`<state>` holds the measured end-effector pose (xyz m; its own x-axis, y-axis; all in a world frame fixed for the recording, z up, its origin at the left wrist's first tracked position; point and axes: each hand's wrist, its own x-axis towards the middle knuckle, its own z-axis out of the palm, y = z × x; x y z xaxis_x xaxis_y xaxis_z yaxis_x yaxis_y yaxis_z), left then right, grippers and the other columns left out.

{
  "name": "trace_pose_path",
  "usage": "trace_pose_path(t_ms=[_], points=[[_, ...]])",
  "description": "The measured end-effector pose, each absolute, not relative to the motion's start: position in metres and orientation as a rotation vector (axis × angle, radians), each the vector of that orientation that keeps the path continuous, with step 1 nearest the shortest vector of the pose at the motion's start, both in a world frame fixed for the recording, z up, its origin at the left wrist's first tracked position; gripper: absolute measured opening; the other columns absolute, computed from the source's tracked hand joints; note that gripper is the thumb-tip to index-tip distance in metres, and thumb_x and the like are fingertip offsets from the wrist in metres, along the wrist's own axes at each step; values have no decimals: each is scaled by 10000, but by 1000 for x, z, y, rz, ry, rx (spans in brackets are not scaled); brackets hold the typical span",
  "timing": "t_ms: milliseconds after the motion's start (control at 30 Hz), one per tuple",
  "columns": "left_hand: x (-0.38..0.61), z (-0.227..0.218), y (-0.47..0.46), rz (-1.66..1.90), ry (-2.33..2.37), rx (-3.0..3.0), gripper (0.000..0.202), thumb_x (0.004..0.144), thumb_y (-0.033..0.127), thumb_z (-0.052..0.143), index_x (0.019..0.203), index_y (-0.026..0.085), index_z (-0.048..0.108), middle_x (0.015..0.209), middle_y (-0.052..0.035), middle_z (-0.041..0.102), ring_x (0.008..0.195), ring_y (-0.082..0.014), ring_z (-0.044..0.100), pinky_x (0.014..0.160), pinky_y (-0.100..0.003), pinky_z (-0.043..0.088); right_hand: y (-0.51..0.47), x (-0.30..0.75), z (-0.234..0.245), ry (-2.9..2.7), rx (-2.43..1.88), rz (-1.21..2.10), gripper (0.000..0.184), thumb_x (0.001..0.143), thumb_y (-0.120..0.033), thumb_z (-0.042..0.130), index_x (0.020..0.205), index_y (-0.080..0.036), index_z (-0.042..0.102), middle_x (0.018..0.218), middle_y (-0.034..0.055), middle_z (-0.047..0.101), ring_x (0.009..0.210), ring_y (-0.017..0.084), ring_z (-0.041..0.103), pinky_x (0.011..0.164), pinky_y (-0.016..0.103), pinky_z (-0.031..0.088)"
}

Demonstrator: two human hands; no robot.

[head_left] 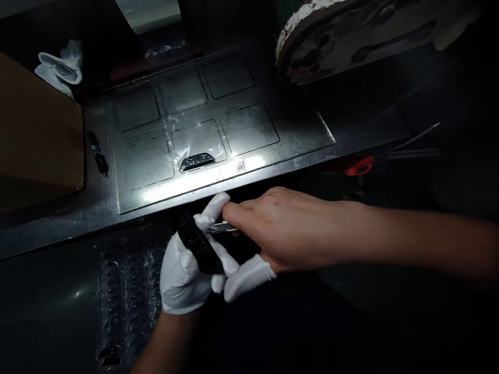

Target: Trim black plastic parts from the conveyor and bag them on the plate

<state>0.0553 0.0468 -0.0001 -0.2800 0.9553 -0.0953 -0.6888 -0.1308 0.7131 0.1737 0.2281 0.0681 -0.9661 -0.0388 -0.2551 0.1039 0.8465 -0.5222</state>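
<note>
My left hand (187, 270), in a white glove, is closed around a small black plastic part (200, 249) just below the front edge of a metal plate. My bare right hand (280, 228) reaches in from the right and grips a thin metal blade tool (223, 227) whose tip rests against the black part. Both hands touch each other over the part. Another small black part (197, 161) lies in clear film on the metal plate (156, 192) ahead of my hands.
The plate has several shallow square recesses. A cardboard box (37, 140) stands at the left, with white gloves (62, 65) behind it and a black pen-like object (97, 153) beside it. A red-handled tool (360, 166) lies at the right. A bubble-wrap tray (125, 296) sits lower left.
</note>
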Motion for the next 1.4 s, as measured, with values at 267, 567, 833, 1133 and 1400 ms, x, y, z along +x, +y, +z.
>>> trace_pose_path(t_ms=[267, 567, 833, 1133, 1400], points=[[55, 0, 44, 1643, 866, 343, 532, 922, 493, 725, 1367, 214, 641, 799, -81, 782, 319, -52, 442, 311, -135, 349, 229, 172, 64, 2744, 84, -738, 498, 858, -273, 670, 1325, -177, 524, 814, 37, 738, 547, 181, 579, 512, 281, 209], [52, 2, 48, 1622, 834, 338, 328, 954, 439, 706, 1239, 275, 708, 1025, -91, 798, 355, -31, 477, 304, -113, 333, 231, 173, 60, 2744, 63, -716, 357, 890, -297, 683, 1203, -181, 559, 737, 3, 694, 505, 159, 531, 488, 271, 190], [54, 1, 51, 1636, 899, 352, 315, 947, 439, 712, 1217, 276, 722, 1353, -111, 705, 350, -15, 476, 262, -156, 235, 231, 177, 56, 2736, 96, -718, 203, 930, -255, 597, 1117, -178, 593, 743, 24, 703, 527, 158, 543, 516, 286, 193], [62, 6, 60, 1616, 1022, 249, 318, 883, 448, 785, 1128, 246, 758, 1353, -112, 705, 377, -10, 475, 346, -176, 419, 230, 186, 45, 2719, 115, -834, 333, 983, -499, 609, 986, -166, 606, 749, 33, 696, 567, 175, 600, 518, 274, 251], [64, -3, 62, 1567, 956, 343, 308, 966, 395, 685, 1245, 270, 722, 1251, -137, 728, 520, -74, 603, 367, -138, 369, 272, 228, 31, 2873, 614, -1678, 478, 1104, -437, 303, 1255, -180, 676, 967, 66, 716, 847, 196, 669, 736, 328, 507]])
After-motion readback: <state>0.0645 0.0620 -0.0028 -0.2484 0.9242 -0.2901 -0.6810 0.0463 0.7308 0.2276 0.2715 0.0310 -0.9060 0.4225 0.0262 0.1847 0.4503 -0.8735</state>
